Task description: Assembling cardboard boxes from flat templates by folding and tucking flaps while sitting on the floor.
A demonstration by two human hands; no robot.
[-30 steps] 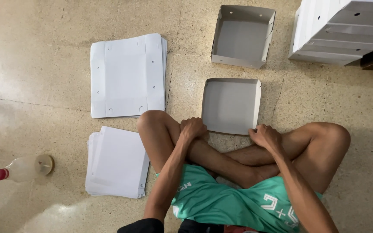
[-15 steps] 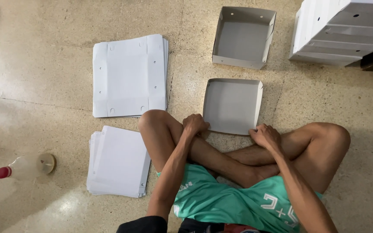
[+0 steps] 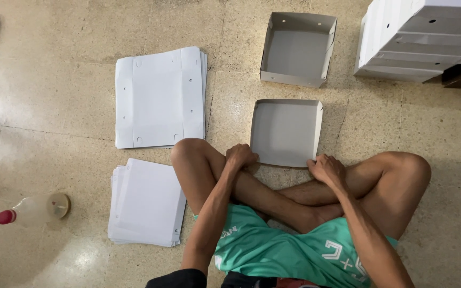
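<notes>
On a speckled stone floor, a cross-legged person's left hand [image 3: 239, 156] and right hand [image 3: 326, 169], set apart, each pinch a near corner of a half-folded grey cardboard tray [image 3: 285, 131]. Beside the left knee lie two stacks of flat blanks [image 3: 158, 97]; beyond the tray sits a finished box [image 3: 297, 49].
</notes>
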